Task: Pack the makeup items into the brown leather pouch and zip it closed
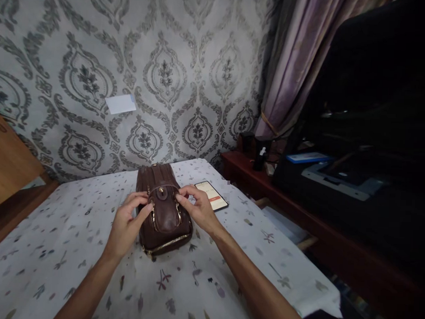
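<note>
A brown leather bag (163, 213) with gold zips lies on the table's white patterned cloth (73, 247). My left hand (126, 224) rests against the bag's left side, thumb and fingers touching the zip near its top. My right hand (197, 206) is at the bag's right side, fingertips pinching at the zip edge by the front flap. Both hands touch the bag; neither lifts it.
A smartphone (211, 195) with a lit screen lies just right of the bag. A dark red shelf (254, 175) with small bottles runs along the right, beside a dark cabinet. Patterned wallpaper and a purple curtain (295, 64) stand behind. A wooden piece (6, 161) is at the left.
</note>
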A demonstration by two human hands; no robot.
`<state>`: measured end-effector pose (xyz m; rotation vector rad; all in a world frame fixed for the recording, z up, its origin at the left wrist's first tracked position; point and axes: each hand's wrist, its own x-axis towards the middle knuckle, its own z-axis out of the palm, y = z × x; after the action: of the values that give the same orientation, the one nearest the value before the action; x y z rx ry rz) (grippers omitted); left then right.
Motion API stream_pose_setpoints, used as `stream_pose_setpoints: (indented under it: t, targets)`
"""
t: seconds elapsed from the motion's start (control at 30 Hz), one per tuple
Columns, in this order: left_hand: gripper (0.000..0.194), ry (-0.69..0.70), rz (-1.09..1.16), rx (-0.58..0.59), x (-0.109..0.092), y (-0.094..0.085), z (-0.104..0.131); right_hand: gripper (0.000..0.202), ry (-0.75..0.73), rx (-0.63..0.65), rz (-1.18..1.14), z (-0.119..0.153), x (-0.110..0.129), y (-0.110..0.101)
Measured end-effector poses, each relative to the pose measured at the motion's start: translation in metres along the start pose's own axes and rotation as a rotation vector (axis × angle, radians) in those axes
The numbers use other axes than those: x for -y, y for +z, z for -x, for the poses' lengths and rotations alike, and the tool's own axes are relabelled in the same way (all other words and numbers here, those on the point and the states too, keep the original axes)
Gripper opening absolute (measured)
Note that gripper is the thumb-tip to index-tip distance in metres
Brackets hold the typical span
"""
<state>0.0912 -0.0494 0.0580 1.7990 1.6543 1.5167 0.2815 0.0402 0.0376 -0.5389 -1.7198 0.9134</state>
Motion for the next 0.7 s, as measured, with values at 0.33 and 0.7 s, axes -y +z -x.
stream_pose_setpoints:
  t: [0.33,0.7]
  targets:
    - [0.013,0.073,-0.145,-0.062,-0.007,0.002,-0.002,0.012,0.017,-0.031,-0.029,0.004,-0.005,-0.001]
    - [0.015,0.083,-0.315,0.037,-0.03,-0.004,-0.008,0.016,-0.021,-0.067,0.044,0.011,-0.009,0.005]
